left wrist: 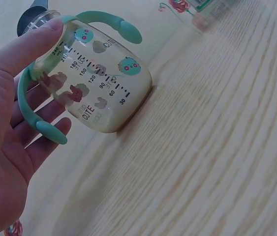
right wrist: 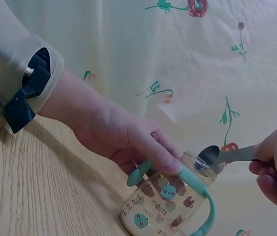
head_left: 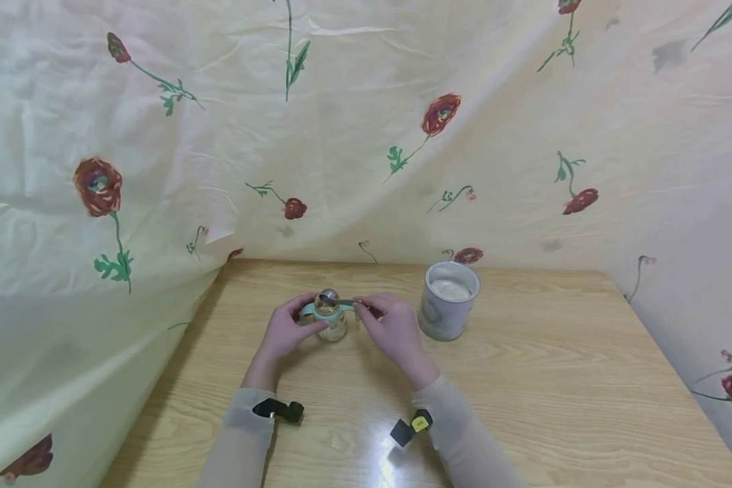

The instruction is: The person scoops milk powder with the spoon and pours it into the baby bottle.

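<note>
A clear baby bottle (left wrist: 96, 73) with mint-green side handles stands on the table, its mouth uncapped. Printed cartoon faces and a measuring scale mark its side, and something pale lies at the bottom. My left hand (head_left: 288, 332) holds the bottle near its neck, thumb across the green collar and fingers behind it. With thumb and fingers, my right hand (head_left: 396, 327) pinches the handle of a metal spoon (right wrist: 239, 154). The spoon's bowl is right at the bottle's mouth, tilted over the opening in the right wrist view.
A pale canister (head_left: 442, 318), open at the top with whitish contents inside, stands right of my right hand. The wooden table (head_left: 555, 373) meets a flower-printed cloth (head_left: 341, 135) at the back and sides. Small cameras are strapped to both sleeves.
</note>
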### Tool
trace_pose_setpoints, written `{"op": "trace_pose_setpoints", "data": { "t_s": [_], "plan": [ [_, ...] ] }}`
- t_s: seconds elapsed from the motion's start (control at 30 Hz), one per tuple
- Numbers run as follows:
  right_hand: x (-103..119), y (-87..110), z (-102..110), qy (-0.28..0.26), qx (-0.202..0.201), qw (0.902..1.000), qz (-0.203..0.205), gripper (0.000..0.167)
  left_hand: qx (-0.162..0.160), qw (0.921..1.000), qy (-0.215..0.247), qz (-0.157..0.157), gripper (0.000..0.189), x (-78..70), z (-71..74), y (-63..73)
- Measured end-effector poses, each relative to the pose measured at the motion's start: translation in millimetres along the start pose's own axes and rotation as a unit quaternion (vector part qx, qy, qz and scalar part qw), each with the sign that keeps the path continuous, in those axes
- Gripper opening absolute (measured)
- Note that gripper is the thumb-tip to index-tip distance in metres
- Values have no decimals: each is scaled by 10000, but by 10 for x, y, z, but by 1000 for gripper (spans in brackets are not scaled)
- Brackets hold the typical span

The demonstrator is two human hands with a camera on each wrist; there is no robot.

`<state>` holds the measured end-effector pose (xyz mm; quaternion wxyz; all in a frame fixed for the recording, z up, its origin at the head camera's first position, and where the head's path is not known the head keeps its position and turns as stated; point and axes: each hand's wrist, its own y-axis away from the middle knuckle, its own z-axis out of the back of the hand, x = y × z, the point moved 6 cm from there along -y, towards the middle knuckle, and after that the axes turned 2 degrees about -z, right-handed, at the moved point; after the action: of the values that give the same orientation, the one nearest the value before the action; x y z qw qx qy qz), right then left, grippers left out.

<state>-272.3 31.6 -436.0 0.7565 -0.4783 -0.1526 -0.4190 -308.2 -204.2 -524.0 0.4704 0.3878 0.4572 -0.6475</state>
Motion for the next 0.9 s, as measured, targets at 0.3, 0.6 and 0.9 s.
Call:
{"op": "trace_pose_setpoints", "data": {
  "t_s": [0.3,0.6,0.9],
  "plan": [
    [-20,2,38,-583,-250,9965,-540,8,-76,9999,57,52,61,-22,7,9],
    [-61,22,50,-1241,-342,9843,-1207,11,-155,9999,0,16,62,-14,19,15],
    [-59,14,175,-1924,-757,9675,-1454,13,-138,9998,-133,20,72,-70,39,17]
  ]
}}
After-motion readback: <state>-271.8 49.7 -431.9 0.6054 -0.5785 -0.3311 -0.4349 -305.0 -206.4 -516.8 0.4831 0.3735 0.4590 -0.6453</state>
